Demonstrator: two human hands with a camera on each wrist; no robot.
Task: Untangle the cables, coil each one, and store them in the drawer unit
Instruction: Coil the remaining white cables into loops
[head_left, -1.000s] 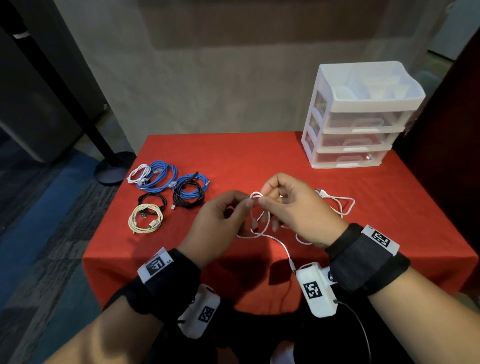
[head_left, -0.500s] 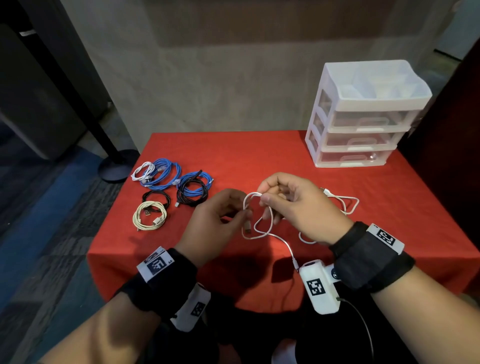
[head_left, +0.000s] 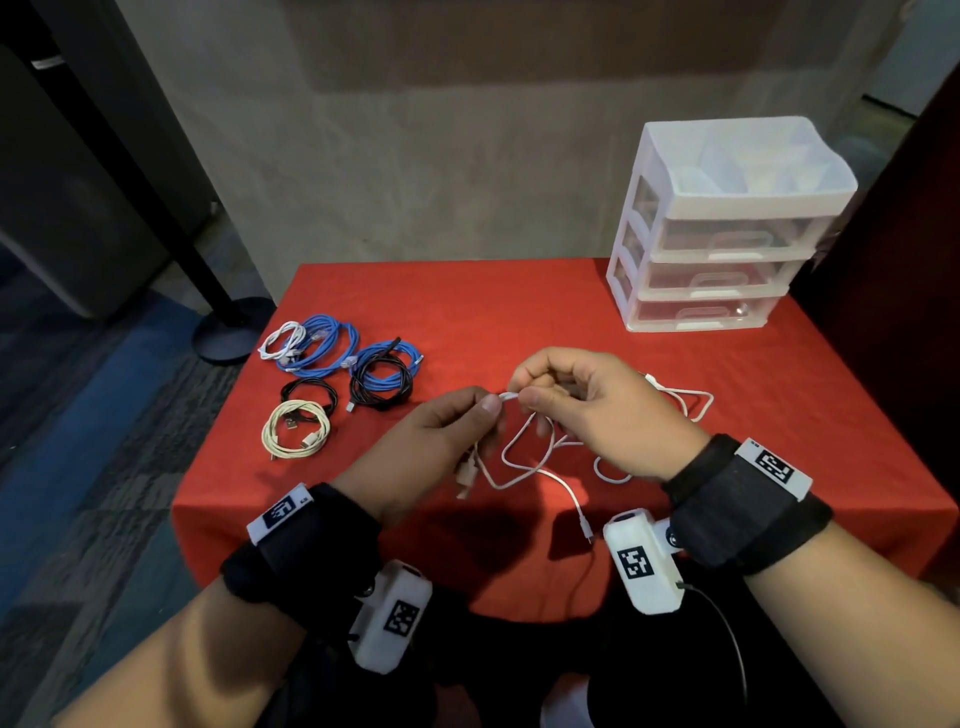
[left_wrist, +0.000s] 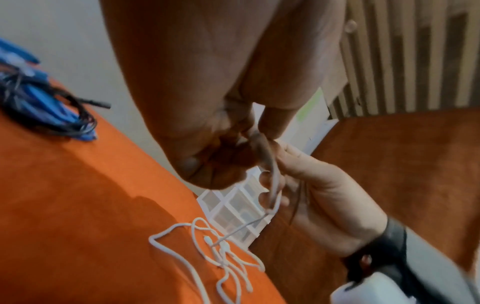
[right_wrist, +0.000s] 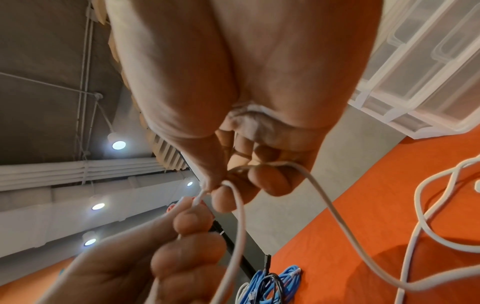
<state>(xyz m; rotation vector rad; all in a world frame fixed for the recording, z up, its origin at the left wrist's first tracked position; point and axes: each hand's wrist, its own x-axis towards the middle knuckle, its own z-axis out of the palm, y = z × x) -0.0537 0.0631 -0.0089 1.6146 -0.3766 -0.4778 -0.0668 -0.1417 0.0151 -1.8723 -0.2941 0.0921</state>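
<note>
A thin white cable (head_left: 524, 457) hangs in loose loops between my two hands above the red table (head_left: 571, 312). My left hand (head_left: 441, 441) pinches it beside my right hand (head_left: 582, 400), which pinches the same strand at the top. More of the white cable (left_wrist: 207, 246) lies tangled on the cloth under my right hand, and a loop (head_left: 696, 405) shows beyond it. In the right wrist view the white cable (right_wrist: 241, 226) runs down from my fingertips (right_wrist: 221, 197). The clear three-drawer unit (head_left: 727, 234) stands at the far right with its drawers closed.
Several coiled cables lie at the table's left: blue (head_left: 322, 343), white (head_left: 283, 340), blue with black (head_left: 384, 374), black (head_left: 309, 392) and cream (head_left: 296, 431). A black stand base (head_left: 228, 327) sits on the floor beyond the left corner. A dark wall flanks the right.
Both hands have kept hold of the white cable and drawn a short length taut between them. The hanging loops have shifted below the left hand.
</note>
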